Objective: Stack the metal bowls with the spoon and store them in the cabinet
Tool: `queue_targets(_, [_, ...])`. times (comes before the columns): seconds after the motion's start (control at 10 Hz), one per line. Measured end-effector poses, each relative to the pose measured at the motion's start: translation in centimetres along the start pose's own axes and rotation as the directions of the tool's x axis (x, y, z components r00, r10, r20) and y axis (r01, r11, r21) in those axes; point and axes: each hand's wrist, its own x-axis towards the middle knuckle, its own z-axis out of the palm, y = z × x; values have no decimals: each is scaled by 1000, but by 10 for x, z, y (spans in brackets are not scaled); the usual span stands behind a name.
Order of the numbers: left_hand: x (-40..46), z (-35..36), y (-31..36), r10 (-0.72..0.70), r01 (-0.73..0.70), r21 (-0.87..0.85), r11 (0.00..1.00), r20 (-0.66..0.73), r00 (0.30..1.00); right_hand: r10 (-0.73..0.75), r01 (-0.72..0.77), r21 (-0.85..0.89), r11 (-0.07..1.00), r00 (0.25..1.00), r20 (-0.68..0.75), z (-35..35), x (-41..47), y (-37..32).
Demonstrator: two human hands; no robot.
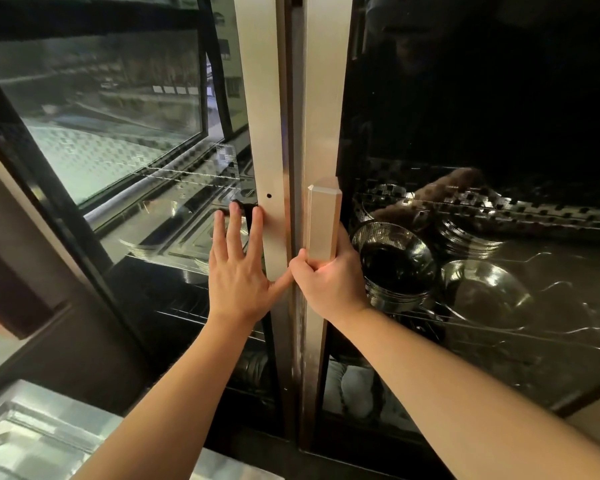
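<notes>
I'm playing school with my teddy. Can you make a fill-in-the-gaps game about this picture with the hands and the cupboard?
1. The right hand grips the door's ____.
2. The left hand lies flat, with its fingers ____.
3. Behind the right door's glass sit shiny metal ____.
4. Both cabinet doors have dark ____ panels.

Missing words: handle; spread; bowls; glass

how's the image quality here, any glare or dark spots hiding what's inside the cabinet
Head view: the left glass door carries bright window reflections that mask its shelves; the right glass door is dark up top, yet metal bowls show lower down; straight frames bow from wide-angle distortion; both hands are sharp.
</notes>
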Motion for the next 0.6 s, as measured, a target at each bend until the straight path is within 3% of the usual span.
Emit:
queue_targets(0.2, [-1,-22,3,-16,21,-62,998,85,996,73,-69,-120,990,997,36,-8,-5,-12])
queue_targets(0.3, [1,-41,2,-14,30,-176,984,96,995,162,-134,-171,976,974,161,-18,-7,-21])
queue_targets(0.5, [-3,-100,20,20,-30,-357,934,-32,999,372,-234,-347,908,832,411,-60,0,-55])
queue_targets(0.6, [-6,-136,39,106,-123,-428,895,-65,992,336,-87,-498,863,834,438,-99,0,-81])
